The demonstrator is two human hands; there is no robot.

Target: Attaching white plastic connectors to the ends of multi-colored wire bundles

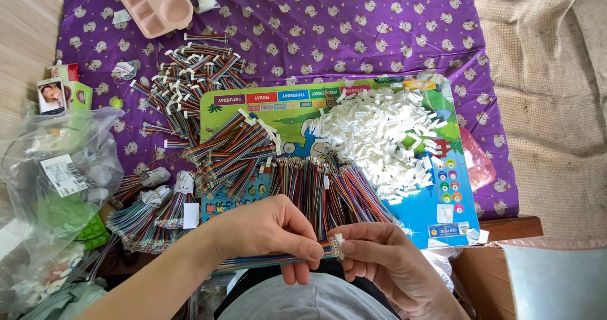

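My left hand (272, 231) pinches a flat multicoloured ribbon cable (253, 261) near its end, low in the head view. My right hand (386, 257) holds a small white plastic connector (339, 245) at the cable's tip, thumb and fingers closed on it. Just beyond my hands lies a fan of loose multicoloured cables (329, 190). A heap of white connectors (379, 137) rests on a colourful printed board (442, 200) further back.
Finished cables with white ends lie in piles (190, 86) on a purple patterned cloth (354, 29). Bundled cables (155, 209) sit at the left beside a clear plastic bag (50, 181). A pink divided tray (155, 4) is at the top left, a cardboard box (544, 276) at the bottom right.
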